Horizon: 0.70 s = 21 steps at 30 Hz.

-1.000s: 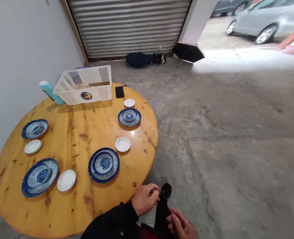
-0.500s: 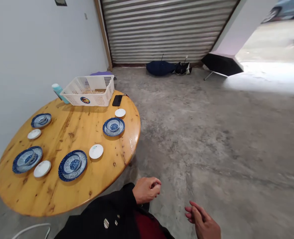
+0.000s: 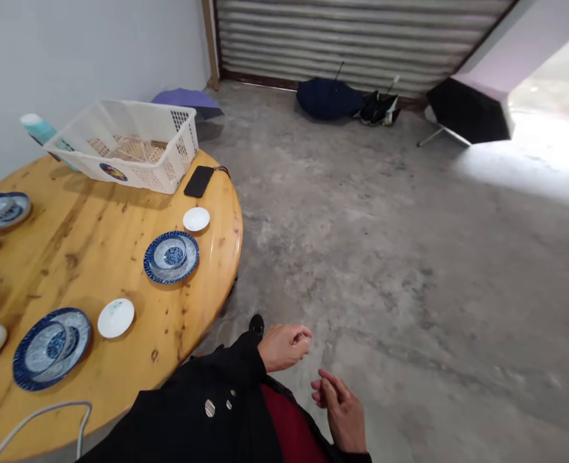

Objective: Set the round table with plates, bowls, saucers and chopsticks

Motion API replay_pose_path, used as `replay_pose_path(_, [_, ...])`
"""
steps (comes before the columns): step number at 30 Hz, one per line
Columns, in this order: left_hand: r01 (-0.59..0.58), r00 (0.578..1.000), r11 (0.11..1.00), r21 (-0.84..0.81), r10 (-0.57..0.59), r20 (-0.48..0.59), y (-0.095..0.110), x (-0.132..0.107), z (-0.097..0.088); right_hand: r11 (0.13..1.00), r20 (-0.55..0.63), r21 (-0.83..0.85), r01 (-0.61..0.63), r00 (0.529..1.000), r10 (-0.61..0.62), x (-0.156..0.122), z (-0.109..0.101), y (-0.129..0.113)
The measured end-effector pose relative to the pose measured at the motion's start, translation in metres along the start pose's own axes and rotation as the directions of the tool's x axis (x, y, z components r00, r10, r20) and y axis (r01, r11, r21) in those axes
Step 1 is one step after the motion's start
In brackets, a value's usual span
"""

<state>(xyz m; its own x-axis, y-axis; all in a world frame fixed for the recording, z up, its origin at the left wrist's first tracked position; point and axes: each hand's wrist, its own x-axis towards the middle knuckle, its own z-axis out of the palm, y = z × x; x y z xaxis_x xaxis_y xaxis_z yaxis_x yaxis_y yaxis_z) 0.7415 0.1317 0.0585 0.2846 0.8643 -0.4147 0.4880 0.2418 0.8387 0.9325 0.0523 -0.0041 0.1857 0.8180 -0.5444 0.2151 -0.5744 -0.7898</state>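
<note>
The left hand [image 3: 283, 347] is loosely curled and empty, just off the table's edge, while the right hand [image 3: 339, 410], lower and farther from the table, is half open and also holds nothing. Ahead and to the left of the left hand, the nearer of the two, a small white dish [image 3: 116, 317] sits on the round wooden table [image 3: 207, 289] - circular, with no long axis - and beyond it lies a blue-patterned plate [image 3: 192, 257] with a bowl [image 3: 168, 254] nested on it.
</note>
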Motion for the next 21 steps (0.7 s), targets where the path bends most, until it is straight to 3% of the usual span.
replay_pose_path(4, [0.002, 0.999, 0.999, -0.037, -0.004, -0.054, 0.026, 0.057, -0.027, 0.996, -0.032, -0.082, -0.035, 0.999, 0.032, 0.056, -0.03, -0.042])
replay_pose_path(7, [0.034, 0.994, 0.997, -0.064, -0.04, -0.1, 0.038, 0.085, -0.047, 0.991, -0.036, -0.123, -0.047, 0.998, 0.043, 0.099, -0.046, -0.068])
replay_pose_path(12, [0.13, 0.964, 0.984, -0.118, -0.153, -0.216, 0.04, 0.115, -0.078, 0.99, 0.094, -0.142, -0.02, 0.995, 0.033, 0.176, -0.039, -0.096])
replay_pose_path(16, [0.177, 0.884, 0.957, -0.228, -0.256, -0.391, 0.036, 0.143, -0.106, 0.98, 0.272, -0.173, 0.094, 0.961, -0.044, 0.252, -0.018, -0.145])
replay_pose_path(21, [0.158, 0.701, 0.923, -0.351, -0.355, -0.618, 0.052, 0.182, -0.138, 0.958, 0.393, -0.139, 0.252, 0.902, -0.18, 0.351, 0.003, -0.247])
